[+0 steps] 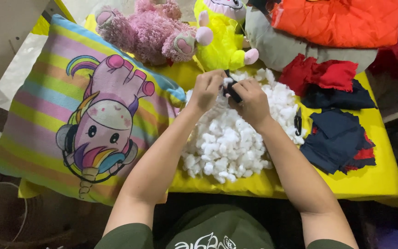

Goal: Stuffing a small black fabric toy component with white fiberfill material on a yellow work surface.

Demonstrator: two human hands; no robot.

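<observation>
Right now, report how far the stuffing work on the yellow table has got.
Looks done: a pink plush and a yellow plush sit filled at the table's far edge. In hand: left hand and right hand press white fibrefill into a small black fabric piece. Left: a large fibrefill pile and unused navy and red fabric scraps.
</observation>
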